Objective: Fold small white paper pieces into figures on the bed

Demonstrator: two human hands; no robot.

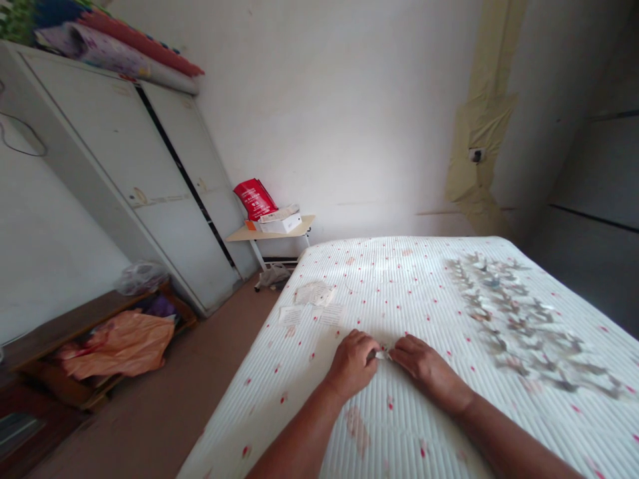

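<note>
My left hand (353, 361) and my right hand (424, 368) rest low over the middle of a white ribbed mattress (394, 412) with small red dots. Between their fingertips is a small piece of folded paper (383, 353), pinched from both sides. Its exact shape is too small to tell. Beyond my left hand lie several flat printed paper pieces (313, 293), some overlapping. On the right side of the mattress, several small folded paper shapes (519, 322) stand in rough rows, slightly blurred.
A small table (239, 235) by the wall holds a red bag (254, 198) and a white box (282, 223). At left are a grey cabinet (110, 133) with rolled mats on top, and a low wooden shelf (64, 326) with an orange plastic bag (122, 346).
</note>
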